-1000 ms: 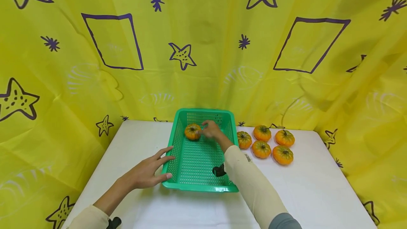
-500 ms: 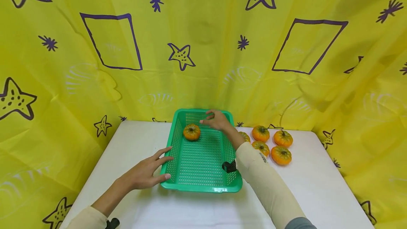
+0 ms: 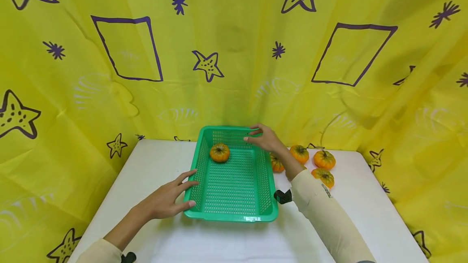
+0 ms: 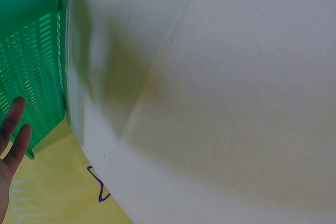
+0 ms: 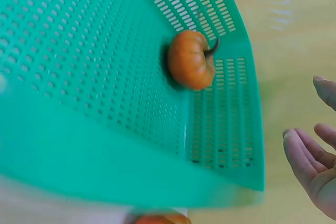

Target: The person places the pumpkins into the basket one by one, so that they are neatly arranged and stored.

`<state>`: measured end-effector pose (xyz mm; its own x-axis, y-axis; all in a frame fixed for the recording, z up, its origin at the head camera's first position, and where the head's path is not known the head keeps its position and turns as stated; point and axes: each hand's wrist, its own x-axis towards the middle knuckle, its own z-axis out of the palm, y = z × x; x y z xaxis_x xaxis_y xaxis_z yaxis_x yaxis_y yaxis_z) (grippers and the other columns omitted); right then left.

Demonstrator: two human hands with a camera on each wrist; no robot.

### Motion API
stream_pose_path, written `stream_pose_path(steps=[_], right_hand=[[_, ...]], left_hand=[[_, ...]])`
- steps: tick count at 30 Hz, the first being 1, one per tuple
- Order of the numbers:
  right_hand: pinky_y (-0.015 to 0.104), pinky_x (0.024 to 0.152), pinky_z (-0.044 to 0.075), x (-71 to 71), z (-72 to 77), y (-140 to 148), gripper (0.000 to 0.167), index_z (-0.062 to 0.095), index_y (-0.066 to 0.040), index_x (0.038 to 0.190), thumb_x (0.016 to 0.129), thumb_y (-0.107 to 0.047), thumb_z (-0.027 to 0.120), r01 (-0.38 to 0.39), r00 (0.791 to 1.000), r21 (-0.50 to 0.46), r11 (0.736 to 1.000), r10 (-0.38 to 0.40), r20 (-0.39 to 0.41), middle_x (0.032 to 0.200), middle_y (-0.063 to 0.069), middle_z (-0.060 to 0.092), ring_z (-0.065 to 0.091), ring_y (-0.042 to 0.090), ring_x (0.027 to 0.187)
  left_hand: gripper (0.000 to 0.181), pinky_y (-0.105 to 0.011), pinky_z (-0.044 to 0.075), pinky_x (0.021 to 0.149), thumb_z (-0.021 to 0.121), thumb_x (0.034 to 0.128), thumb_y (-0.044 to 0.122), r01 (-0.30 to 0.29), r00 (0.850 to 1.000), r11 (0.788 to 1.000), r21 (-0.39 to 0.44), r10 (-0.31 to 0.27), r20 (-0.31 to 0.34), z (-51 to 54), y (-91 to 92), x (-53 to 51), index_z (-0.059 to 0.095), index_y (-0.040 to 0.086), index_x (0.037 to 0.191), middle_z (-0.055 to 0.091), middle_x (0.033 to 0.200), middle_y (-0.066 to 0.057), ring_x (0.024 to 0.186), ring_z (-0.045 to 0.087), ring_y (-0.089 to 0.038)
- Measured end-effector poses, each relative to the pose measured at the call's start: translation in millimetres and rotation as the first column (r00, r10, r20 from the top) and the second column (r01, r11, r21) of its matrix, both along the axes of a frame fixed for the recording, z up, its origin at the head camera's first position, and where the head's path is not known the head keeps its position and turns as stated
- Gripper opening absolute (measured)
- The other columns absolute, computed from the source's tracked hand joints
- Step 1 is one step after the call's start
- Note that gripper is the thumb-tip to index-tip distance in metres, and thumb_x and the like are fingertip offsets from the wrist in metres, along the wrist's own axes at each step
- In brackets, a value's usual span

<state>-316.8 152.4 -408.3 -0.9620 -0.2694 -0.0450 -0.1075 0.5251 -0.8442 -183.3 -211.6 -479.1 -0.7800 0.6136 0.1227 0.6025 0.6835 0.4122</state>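
The right hand (image 3: 266,139) holds nothing; its fingers and thumb stand apart over the far right corner of the green perforated plastic basket (image 3: 230,218). The left hand (image 3: 166,200) grips nothing either, its straight, spread fingers at the basket's left rim. The basket's long axis runs away from the person, and 1 small orange pumpkin (image 3: 219,152) sits inside towards the far left. Outside, 4 loose pumpkins (image 3: 324,160) show clearly on the white table (image 3: 347,226), right of the basket; the right forearm may hide more. Squat and round, they lie much nearer the right hand, the closest just beside the basket's right wall.
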Motion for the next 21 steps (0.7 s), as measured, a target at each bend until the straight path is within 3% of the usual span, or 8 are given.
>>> stream_pose_path(steps=[10,21], right_hand=[[0.053,0.096,0.053,21.9,4.2,37,0.066,0.041,-0.003,0.150,0.096,-0.031,0.070,-0.005,0.999,0.029,1.000,0.006,-0.033,0.143,0.026,0.052,0.056,0.043,0.125],[0.046,0.089,0.056,48.8,-9.6,83,0.054,0.052,-0.005,0.141,0.095,-0.027,0.070,0.011,0.995,0.086,0.996,-0.002,-0.104,0.133,0.023,0.061,0.062,0.041,0.115]], left_hand=[[0.059,-0.051,0.054,0.094,0.059,0.0972,0.053,0.002,1.000,1.000,-0.012,-0.003,-0.012,-2.0,-0.8,-0.8,0.051,0.019,0.145,0.029,0.164,-0.003,0.128,0.059,-0.032],[0.059,-0.052,0.054,0.093,0.060,0.0970,0.051,-0.007,1.000,1.000,-0.009,0.007,-0.006,-2.9,-0.8,-1.3,0.051,0.019,0.146,0.028,0.164,-0.002,0.128,0.059,-0.032]])
